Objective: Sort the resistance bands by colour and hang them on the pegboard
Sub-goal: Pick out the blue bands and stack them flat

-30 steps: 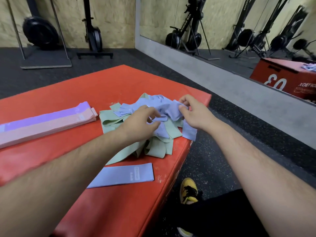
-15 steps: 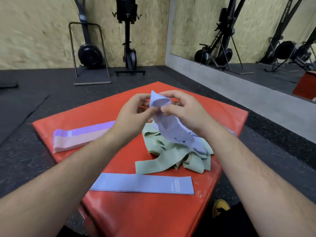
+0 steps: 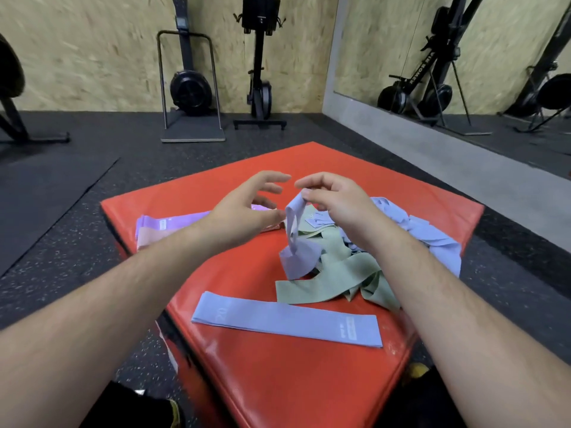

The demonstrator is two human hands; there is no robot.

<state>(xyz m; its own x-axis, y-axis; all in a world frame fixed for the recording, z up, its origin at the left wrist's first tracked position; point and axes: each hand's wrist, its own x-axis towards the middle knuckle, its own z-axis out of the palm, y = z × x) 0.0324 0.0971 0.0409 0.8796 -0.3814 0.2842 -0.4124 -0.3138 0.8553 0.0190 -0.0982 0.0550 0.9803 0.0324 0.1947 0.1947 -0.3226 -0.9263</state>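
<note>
While right hand (image 3: 336,203) pinches twisted blue band (image 3: 298,261) by top end, left hand (image 3: 244,213) hovers beside, fingers loose, empty.

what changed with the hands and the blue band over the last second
Both hands dug into the pile, then lifted one blue band out together. Now the left hand has let go and is open beside it, while the right hand alone pinches the band, which hangs down to the pile. The flat blue band at the front and the purple and pink bands stayed put.
</note>
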